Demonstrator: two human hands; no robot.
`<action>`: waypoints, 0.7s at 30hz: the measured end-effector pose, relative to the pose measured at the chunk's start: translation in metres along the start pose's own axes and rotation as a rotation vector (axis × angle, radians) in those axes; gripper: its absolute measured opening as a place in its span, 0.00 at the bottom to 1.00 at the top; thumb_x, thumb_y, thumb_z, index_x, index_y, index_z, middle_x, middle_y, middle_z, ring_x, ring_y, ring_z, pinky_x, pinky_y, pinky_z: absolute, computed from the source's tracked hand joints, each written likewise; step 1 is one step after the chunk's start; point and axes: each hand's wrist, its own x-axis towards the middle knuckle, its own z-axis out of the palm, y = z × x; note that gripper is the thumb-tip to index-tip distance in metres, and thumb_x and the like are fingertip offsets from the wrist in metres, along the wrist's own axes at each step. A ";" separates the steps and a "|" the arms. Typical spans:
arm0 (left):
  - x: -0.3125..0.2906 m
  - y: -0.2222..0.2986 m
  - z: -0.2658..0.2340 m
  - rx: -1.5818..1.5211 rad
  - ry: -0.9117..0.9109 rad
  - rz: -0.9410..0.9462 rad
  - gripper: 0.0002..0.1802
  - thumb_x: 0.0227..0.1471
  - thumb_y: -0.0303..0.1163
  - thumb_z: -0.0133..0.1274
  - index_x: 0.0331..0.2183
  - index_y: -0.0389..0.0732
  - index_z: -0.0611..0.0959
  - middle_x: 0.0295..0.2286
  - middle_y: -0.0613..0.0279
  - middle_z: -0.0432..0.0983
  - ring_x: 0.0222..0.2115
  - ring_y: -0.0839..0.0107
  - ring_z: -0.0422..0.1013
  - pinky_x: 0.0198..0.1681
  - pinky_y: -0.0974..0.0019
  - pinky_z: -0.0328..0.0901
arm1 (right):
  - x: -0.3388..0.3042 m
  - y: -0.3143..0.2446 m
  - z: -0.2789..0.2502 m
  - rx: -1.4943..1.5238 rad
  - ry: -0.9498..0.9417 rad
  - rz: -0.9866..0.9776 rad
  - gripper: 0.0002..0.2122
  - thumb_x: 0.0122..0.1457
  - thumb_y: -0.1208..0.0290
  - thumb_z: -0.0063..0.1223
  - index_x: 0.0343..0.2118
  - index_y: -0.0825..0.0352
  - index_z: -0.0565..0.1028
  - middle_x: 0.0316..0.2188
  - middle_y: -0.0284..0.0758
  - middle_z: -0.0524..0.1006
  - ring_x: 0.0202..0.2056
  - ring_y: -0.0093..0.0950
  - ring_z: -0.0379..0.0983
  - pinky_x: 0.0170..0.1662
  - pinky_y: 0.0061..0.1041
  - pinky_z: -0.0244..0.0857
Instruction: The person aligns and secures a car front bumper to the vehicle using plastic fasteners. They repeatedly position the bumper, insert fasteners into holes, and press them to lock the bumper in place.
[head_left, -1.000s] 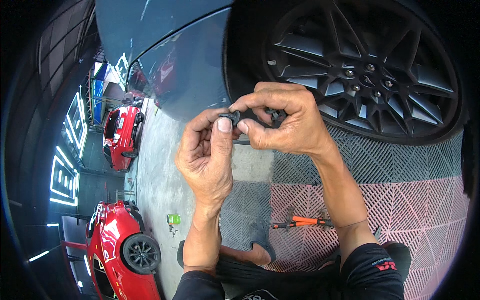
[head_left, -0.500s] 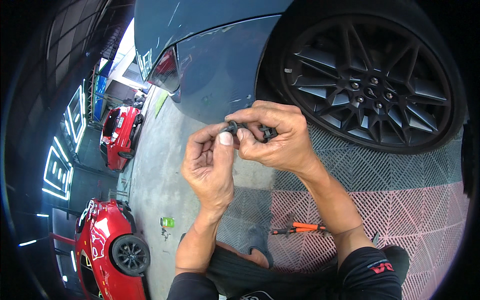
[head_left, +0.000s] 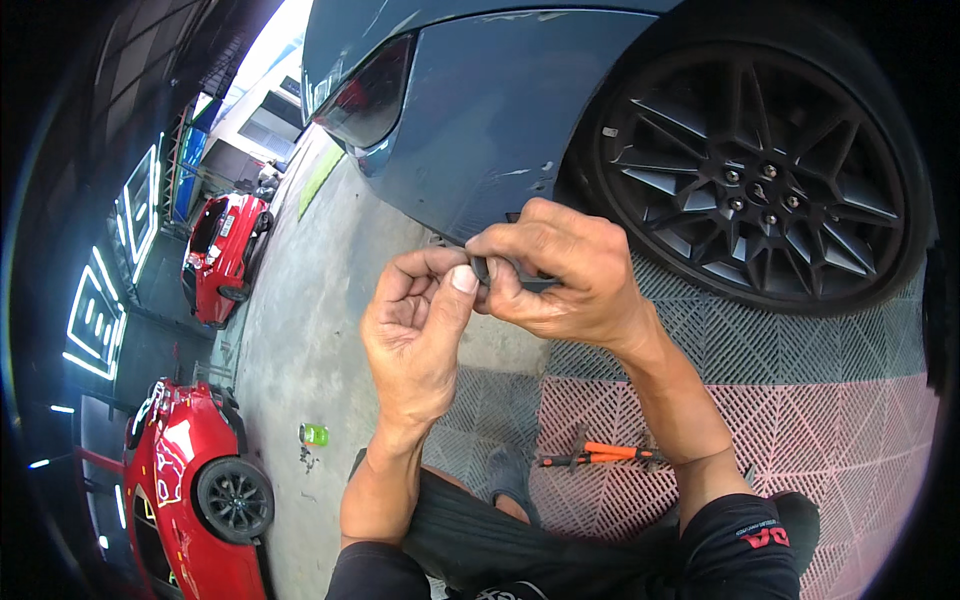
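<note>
A small black plastic clip (head_left: 479, 268) is pinched between the fingertips of both my hands, and most of it is hidden by them. My left hand (head_left: 412, 335) holds it with thumb and forefinger, the other fingers curled. From the other side, my right hand (head_left: 578, 275) grips it with thumb and forefinger; a further dark piece shows partly under its curled fingers. Both hands are raised in front of the blue-grey car's rear corner (head_left: 480, 120), near its lower edge and left of the wheel (head_left: 765, 185).
Orange-handled tools (head_left: 605, 452) lie on the red and grey grid floor tiles (head_left: 800, 430) below my right forearm. A green can (head_left: 314, 434) stands on the concrete at left, with small dark pieces beside it. Two red cars, one nearer (head_left: 195, 490), one farther (head_left: 222, 255), are parked at left.
My view has shifted, so the blue-grey car and wheel sit farther right. My fingers have closed more over the clip, hiding most of it. Both hands keep their grip.
</note>
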 end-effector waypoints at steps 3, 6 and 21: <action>0.004 0.001 -0.013 0.036 0.017 0.019 0.11 0.62 0.24 0.59 0.45 0.31 0.79 0.36 0.58 0.80 0.34 0.75 0.77 0.40 0.70 0.75 | 0.002 -0.003 0.000 0.060 -0.050 0.086 0.13 0.48 0.80 0.65 0.39 0.69 0.83 0.22 0.32 0.75 0.20 0.23 0.72 0.22 0.24 0.66; 0.002 0.000 -0.023 0.079 0.020 0.027 0.11 0.62 0.24 0.59 0.46 0.31 0.79 0.36 0.59 0.79 0.33 0.76 0.76 0.39 0.70 0.74 | -0.001 -0.001 0.005 0.073 -0.088 0.098 0.13 0.49 0.79 0.67 0.41 0.70 0.83 0.22 0.33 0.76 0.20 0.22 0.72 0.22 0.23 0.66; -0.006 0.004 -0.025 0.306 -0.037 0.096 0.09 0.61 0.19 0.57 0.44 0.30 0.80 0.37 0.61 0.78 0.34 0.80 0.74 0.35 0.77 0.70 | -0.001 0.006 0.008 0.091 -0.158 0.036 0.14 0.44 0.79 0.68 0.37 0.68 0.83 0.18 0.28 0.71 0.19 0.17 0.67 0.19 0.18 0.61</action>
